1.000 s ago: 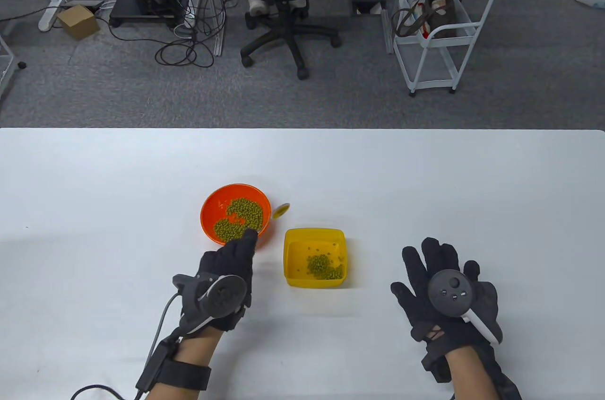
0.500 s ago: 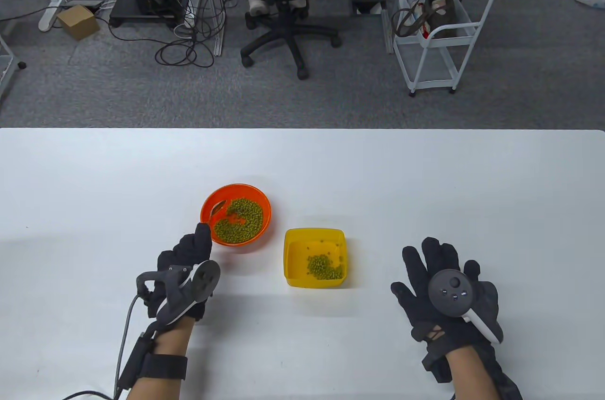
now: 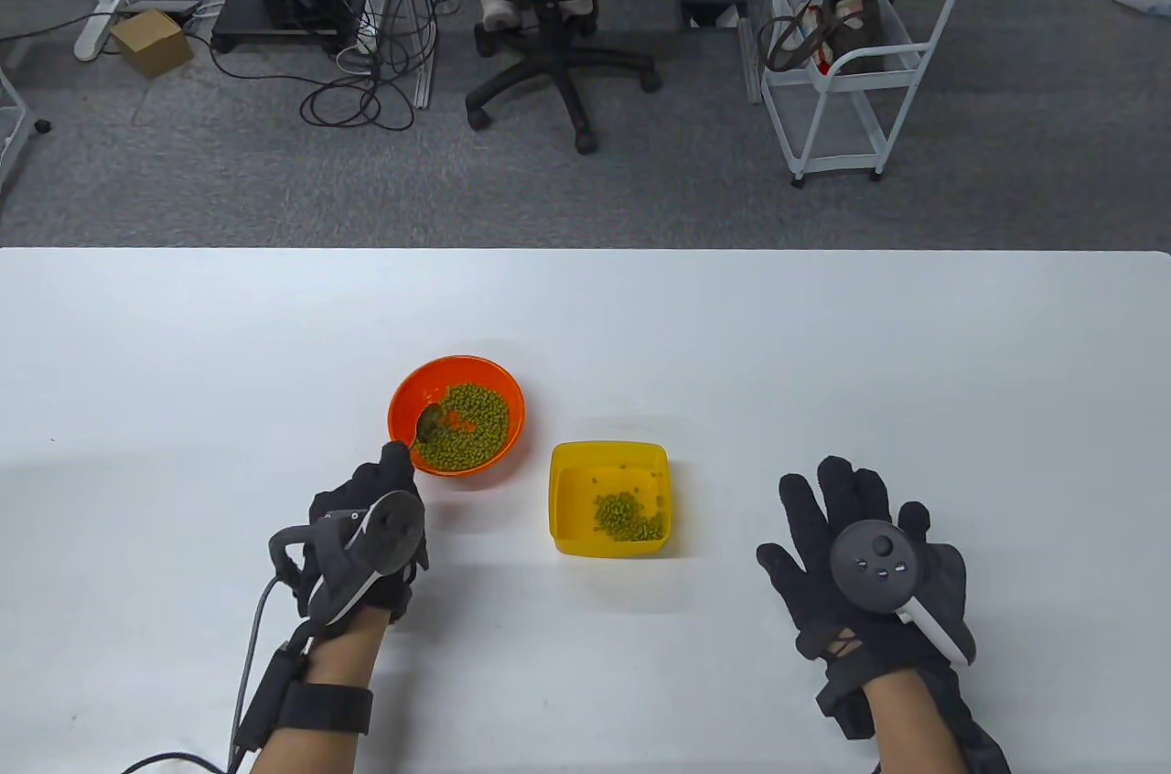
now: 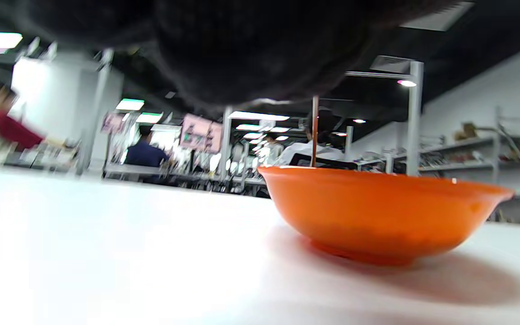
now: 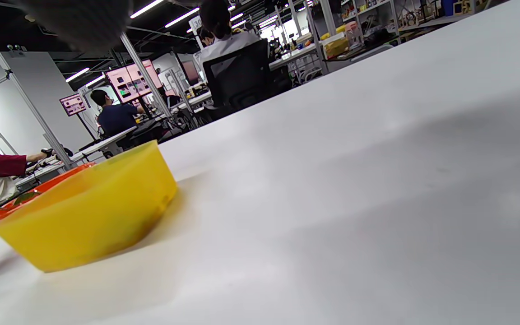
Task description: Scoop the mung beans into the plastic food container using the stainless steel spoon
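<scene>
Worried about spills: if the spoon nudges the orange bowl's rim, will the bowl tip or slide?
The orange bowl stands on a narrow foot under wide flared sides, so it may rock. It looks like light plastic holding few beans, so it would probably slide.

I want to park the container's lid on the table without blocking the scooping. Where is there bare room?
Bare table runs along the far edge behind the orange bowl and yellow container, and between the container and the right hand. It is crowded around the left hand, spoon and bowl.
</scene>
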`<action>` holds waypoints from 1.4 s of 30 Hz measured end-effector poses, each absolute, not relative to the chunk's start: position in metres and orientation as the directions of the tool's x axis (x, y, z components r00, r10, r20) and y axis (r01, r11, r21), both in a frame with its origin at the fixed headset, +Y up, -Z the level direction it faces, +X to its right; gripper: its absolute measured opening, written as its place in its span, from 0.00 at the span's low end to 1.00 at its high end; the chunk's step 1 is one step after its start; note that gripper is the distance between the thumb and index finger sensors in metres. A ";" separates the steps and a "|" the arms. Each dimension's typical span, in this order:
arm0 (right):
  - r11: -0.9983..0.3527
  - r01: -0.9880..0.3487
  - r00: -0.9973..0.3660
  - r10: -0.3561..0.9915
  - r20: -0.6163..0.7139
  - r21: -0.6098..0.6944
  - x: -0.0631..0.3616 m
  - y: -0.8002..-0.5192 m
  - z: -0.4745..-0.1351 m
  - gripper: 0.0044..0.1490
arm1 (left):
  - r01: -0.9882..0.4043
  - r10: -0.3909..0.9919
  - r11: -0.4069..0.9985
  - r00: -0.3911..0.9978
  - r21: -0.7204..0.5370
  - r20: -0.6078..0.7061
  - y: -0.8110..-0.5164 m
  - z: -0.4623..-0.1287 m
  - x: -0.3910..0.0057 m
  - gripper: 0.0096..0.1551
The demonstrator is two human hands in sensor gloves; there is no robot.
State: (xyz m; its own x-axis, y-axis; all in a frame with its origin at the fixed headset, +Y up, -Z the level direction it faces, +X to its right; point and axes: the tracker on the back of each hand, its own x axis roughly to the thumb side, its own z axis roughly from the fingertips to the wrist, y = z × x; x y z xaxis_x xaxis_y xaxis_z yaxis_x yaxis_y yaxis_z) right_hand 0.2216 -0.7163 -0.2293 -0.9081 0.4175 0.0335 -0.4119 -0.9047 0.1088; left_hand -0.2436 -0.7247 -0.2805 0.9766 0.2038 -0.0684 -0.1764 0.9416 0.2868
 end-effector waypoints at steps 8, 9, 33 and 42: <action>-0.903 -0.412 -0.907 0.420 0.038 0.123 0.220 -0.717 -0.230 0.48 | -0.887 0.870 0.458 0.435 0.055 -0.231 -0.767 -0.290 -0.258 0.28; -0.902 -0.413 -0.907 0.420 0.038 0.124 0.221 -0.717 -0.230 0.48 | -0.921 0.899 0.385 0.362 0.052 -0.248 -0.770 -0.290 -0.258 0.29; -0.894 -0.425 -0.901 0.432 0.026 0.142 0.222 -0.716 -0.229 0.48 | -0.113 0.112 0.994 0.987 -0.001 -0.115 -0.744 -0.292 -0.241 0.26; -0.893 -0.428 -0.900 0.436 0.025 0.141 0.223 -0.715 -0.229 0.48 | -0.147 0.147 0.989 0.978 0.009 -0.148 -0.743 -0.292 -0.250 0.25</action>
State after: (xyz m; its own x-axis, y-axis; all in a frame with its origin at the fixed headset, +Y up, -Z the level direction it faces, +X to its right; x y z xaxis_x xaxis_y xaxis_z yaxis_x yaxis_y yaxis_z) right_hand 0.2228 -0.7154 -0.2287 -0.8997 0.4359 0.0252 -0.4285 -0.8925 0.1406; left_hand -0.2503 -0.7427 -0.2921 0.9781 0.1466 -0.1479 -0.1469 0.9891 0.0092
